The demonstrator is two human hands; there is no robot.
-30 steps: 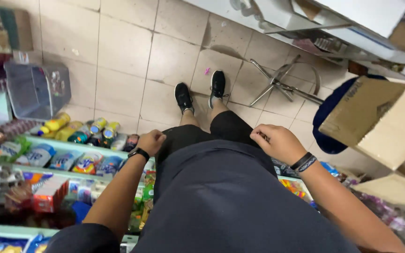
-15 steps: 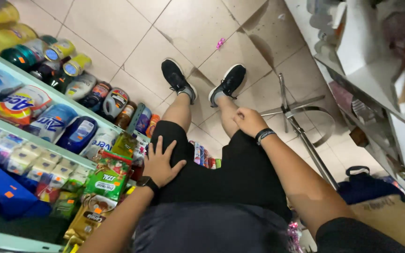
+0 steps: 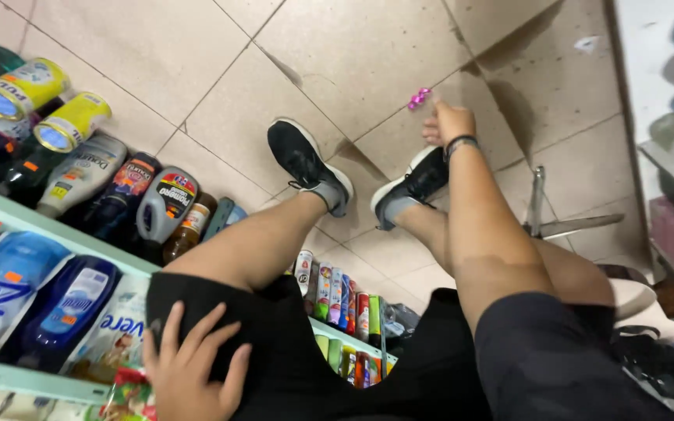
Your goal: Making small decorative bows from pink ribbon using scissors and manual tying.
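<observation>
Head view, and the right hand (image 3: 448, 123) has gone long; half a second ago it sat at the knee above the shoe, now the arm is stretched full down past the right shoe (image 3: 411, 185) and the fingertips have arrived at the small pink thing (image 3: 419, 97) on the floor tile (image 3: 352, 54); the reach looks all but closed, though whether the fingers pinch the pink thing or only touch it I cannot tell, as the hand is seen from behind and its fingers are bunched out of sight. The pink thing lies just beyond the right shoe's toe, on a grout line; it looks small, glossy and knobbly, maybe crumpled wrapper or plastic, too small to be sure. A dark band sits on the wrist above that shoe.

The left hand (image 3: 189, 370) has hardly stirred; it lies flat on the thigh of the black shorts (image 3: 298, 351), well back from the right shoe, fingers spread wide, holding nothing.

Textures: the tile is matt beige, scuffed, with a dark stain; the shoes are black knit with white soles and grey socks; the left shoe (image 3: 306, 160) lies just beside the right one. Far to the left of the shoes, the shelf (image 3: 64, 234) with a pale green edge carries smooth plastic bottles (image 3: 95, 175) with glossy labels, lying on their sides.
</observation>
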